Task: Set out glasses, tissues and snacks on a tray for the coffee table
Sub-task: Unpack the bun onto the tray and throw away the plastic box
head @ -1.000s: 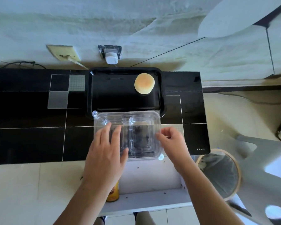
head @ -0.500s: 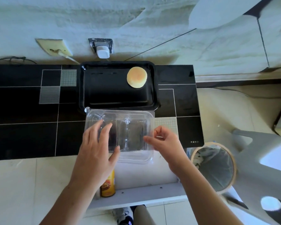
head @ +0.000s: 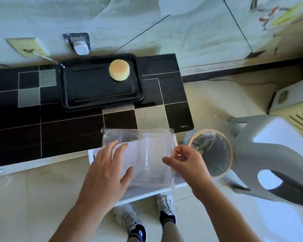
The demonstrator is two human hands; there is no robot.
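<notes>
Head view, looking down: black tray [head: 87, 88] lying on the dark tiled counter [head: 24, 130] against the wall, carrying a single round golden bun [head: 119, 69] near its far right corner and nothing else visible on it. Nearer the body, an empty clear plastic clamshell container [head: 147, 158] held off the counter's near edge, well apart from the tray and just beside a lined waste bin [head: 212, 152] to the right. Left hand [head: 108, 168] spread flat with fingers straight, pressing on the container's left side; right hand [head: 184, 161] with fingers curled, pinching the container's right rim between thumb and fingertips. Grey plastic stool [head: 273, 159] standing beyond the bin; wall charger [head: 80, 47] plugged in above the tray; shoes [head: 167, 212] visible below on pale floor. No glasses or tissues anywhere in view. Judged from this: snack step in hand, with the bun set out and its packaging being cleared away, most likely toward the bin. Task looks early, only one of three kinds of item on the tray. Next move seemingly calls for carrying the light, flexible container over the bin's mouth and releasing it there, then fetching glasses and tissues from somewhere out of view.
</notes>
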